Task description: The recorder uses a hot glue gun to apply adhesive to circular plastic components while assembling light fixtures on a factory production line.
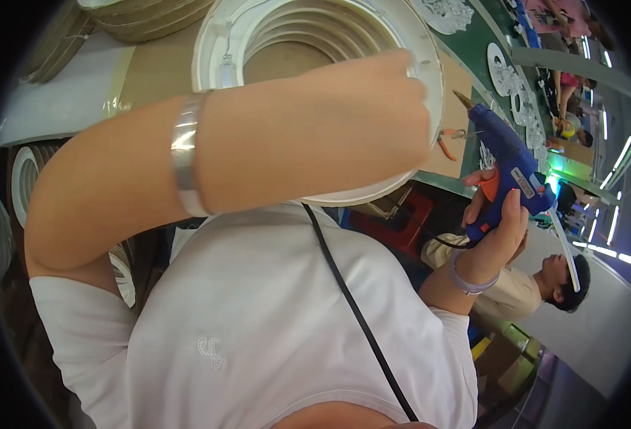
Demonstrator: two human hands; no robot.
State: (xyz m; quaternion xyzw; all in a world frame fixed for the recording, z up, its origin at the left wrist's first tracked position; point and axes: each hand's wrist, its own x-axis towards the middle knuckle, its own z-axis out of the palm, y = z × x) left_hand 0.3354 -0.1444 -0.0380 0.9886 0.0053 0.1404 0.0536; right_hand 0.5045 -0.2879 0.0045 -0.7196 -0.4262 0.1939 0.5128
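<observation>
My right hand (498, 218) is wrapped round the handle of a blue hot glue gun (505, 146), fingers at its orange trigger. The gun's nozzle points up and left, and a whitish glue stick (564, 247) sticks out of its back end. My left hand (383, 118) reaches across in front of me, back of the hand toward the view, above a white round ring-shaped housing (212, 53). Its fingers are curled under and mostly hidden, so what they hold, if anything, does not show. A silver bracelet (185, 154) circles the left wrist.
Small orange-handled pliers (447, 146) lie on cardboard beside the housing. Clear plastic parts (501, 68) lie on the green table (465, 46). More round housings (144, 18) stand at upper left. A black cord (355, 300) hangs across my shirt. Another person (515, 289) is at right.
</observation>
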